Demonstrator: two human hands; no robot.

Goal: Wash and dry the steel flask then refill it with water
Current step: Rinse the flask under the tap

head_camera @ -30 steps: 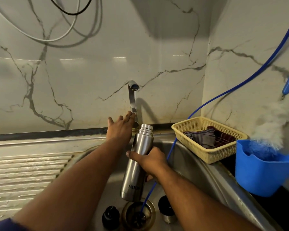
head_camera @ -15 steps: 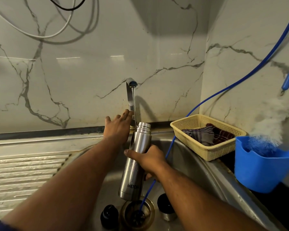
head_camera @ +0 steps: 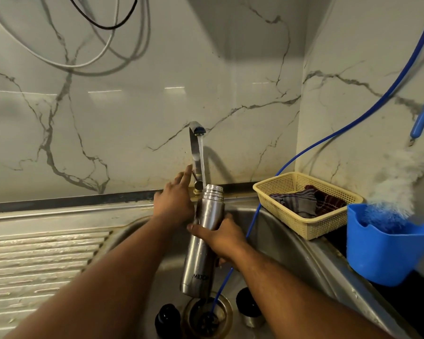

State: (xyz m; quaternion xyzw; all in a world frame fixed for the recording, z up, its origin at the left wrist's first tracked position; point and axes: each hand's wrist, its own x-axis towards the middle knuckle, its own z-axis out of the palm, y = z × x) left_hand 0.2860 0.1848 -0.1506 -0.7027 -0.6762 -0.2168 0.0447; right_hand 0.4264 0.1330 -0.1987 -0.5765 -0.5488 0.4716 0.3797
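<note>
My right hand (head_camera: 220, 238) grips the steel flask (head_camera: 202, 243) round its middle and holds it upright, slightly tilted, over the sink (head_camera: 291, 243). Its uncapped threaded mouth sits just right of the water stream falling from the steel tap (head_camera: 196, 152). My left hand (head_camera: 175, 199) reaches to the tap's base, fingers extended beside the small lever. Water runs down the flask's left side. Two dark cap pieces (head_camera: 167, 319) (head_camera: 249, 307) lie on the sink floor either side of the drain (head_camera: 207, 314).
A thin blue hose (head_camera: 328, 137) runs from the upper right down into the drain. A yellow basket (head_camera: 311, 226) with folded cloths sits on the sink's right rim. A blue plastic container (head_camera: 382, 253) with a brush stands beside it. A ribbed drainboard (head_camera: 34, 263) lies left.
Water has started running from the tap and now flows in a full stream. My left hand stays at the tap's base, and the flask has barely shifted.
</note>
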